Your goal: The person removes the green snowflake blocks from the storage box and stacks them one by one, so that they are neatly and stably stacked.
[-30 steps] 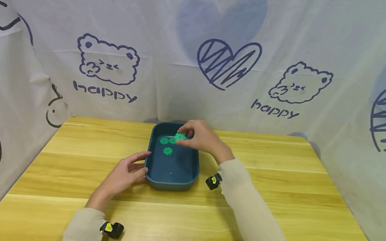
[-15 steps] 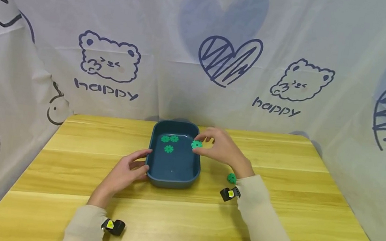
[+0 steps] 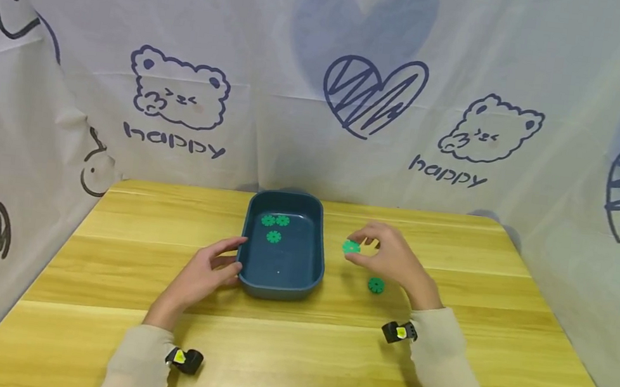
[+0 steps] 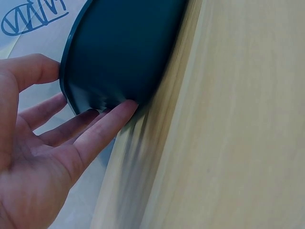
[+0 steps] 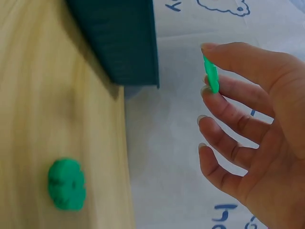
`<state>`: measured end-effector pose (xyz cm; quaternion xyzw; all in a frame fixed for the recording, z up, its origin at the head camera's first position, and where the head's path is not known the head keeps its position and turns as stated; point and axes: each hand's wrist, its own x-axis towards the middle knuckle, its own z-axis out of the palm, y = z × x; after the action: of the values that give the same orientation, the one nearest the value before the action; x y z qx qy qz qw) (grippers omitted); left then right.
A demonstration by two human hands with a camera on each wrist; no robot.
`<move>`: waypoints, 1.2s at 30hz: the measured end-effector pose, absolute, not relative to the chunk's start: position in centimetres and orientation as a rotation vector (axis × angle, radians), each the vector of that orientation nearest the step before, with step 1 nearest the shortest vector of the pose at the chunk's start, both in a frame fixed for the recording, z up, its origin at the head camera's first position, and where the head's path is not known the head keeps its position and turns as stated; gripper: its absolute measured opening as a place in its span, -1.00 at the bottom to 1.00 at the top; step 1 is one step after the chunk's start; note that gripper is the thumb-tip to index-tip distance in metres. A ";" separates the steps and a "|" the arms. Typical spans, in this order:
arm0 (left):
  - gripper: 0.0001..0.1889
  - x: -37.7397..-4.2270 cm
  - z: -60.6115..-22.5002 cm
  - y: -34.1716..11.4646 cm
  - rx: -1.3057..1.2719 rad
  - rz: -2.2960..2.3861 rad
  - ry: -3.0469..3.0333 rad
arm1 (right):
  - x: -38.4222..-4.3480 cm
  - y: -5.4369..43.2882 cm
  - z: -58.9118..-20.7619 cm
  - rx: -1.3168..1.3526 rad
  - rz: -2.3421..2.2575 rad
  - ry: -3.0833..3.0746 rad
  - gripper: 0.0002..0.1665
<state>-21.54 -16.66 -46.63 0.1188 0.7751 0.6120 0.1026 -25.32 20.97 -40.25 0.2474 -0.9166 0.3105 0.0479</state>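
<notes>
A dark blue rectangular tray [image 3: 281,267] stands on the table, with three green snowflake-shaped plastic discs [image 3: 273,236] on its floor near the far end. My left hand [image 3: 205,276] touches the tray's left side; in the left wrist view its fingers [image 4: 107,129] lie fairly straight against the outer wall. Off to the tray's right, my right hand [image 3: 394,257] pinches another green snowflake disc [image 5: 211,75] between thumb and fingertips, above the table. Below that hand, a darker green notched piece [image 3: 376,285] lies on the wood; it looks thick in the right wrist view.
The wooden table [image 3: 290,364] spreads around the tray. A white cloth [image 3: 271,131] printed with hearts and bears hangs behind it and on both sides. Each wrist carries a small black camera [image 3: 399,332].
My right hand has moved from over the tray out to the right, carrying the pinched disc. The darker green piece on the table has come into sight. My left hand stays at the tray.
</notes>
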 end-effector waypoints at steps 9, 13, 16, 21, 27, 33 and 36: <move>-0.39 -21.5 -46.6 -16.5 0.347 1.814 2.280 | -24.5 23.2 -41.3 0.714 0.923 -2.806 -0.68; -0.39 -21.5 -46.6 -16.6 0.351 1.810 2.287 | -24.2 23.7 -41.6 0.692 0.932 -2.832 -0.68; -0.39 -21.5 -46.6 -16.6 0.353 1.809 2.289 | -24.1 23.9 -41.9 0.670 0.917 -2.853 -0.68; -0.39 -21.5 -46.5 -16.5 0.359 1.817 2.278 | -23.9 24.3 -42.2 0.653 0.878 -2.861 -0.69; -0.39 -21.5 -46.6 -16.5 0.366 1.823 2.273 | -23.8 24.7 -42.7 0.620 0.857 -2.914 -0.67; -0.39 -21.4 -46.7 -16.6 0.366 1.820 2.274 | -23.6 25.2 -43.2 0.587 0.848 -2.945 -0.68; -0.40 -21.4 -46.7 -16.6 0.368 1.819 2.276 | -23.5 25.4 -43.3 0.592 0.840 -2.937 -0.69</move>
<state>-21.45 -16.62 -46.71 0.1246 0.7709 0.6162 0.1021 -23.53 25.39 -43.31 0.1901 -0.9438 0.2698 0.0151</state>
